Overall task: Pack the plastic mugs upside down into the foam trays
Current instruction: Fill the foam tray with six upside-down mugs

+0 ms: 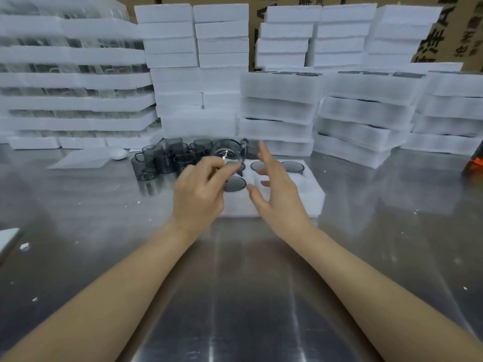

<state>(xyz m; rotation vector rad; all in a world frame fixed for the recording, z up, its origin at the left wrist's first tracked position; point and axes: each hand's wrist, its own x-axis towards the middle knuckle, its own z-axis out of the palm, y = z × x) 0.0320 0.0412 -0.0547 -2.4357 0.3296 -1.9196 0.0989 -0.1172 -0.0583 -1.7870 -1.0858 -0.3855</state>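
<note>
**Operator:** Where is the mug?

**Observer:** Entry 1. The mug (227,152), smoky grey and motion-blurred, is in your left hand (198,189), with the fingers curled and pinching it at the near side. It hangs above the far left corner of the foam tray (313,194) and is not seated in a pocket. I cannot tell which way up it is.

**Operator:** And the other hand?

**Observer:** Entry 2. Your right hand (274,189) is spread wide with straight fingers and holds nothing. It hovers over the middle of the tray, just beside the mug. The packed mugs (235,183) sit base-up in the pockets, and at least four grey discs show.

**Operator:** The surface?

**Observer:** Entry 3. The desk (366,231) is brushed steel, reflective, and flecked with white foam crumbs (24,246). The loose mugs (167,158) stand upright in a tight cluster just left of the tray. A flat foam sheet (81,159) lies further left, with a small white rounded object (118,153) at its right corner.

**Operator:** The room?

**Observer:** Entry 4. Foam stacks (279,111) line the whole back of the desk. The left ones show clear ware between the layers. Cardboard boxes (444,35) with printed characters stand behind them. An orange item (477,162) is cut off at the right edge.
</note>
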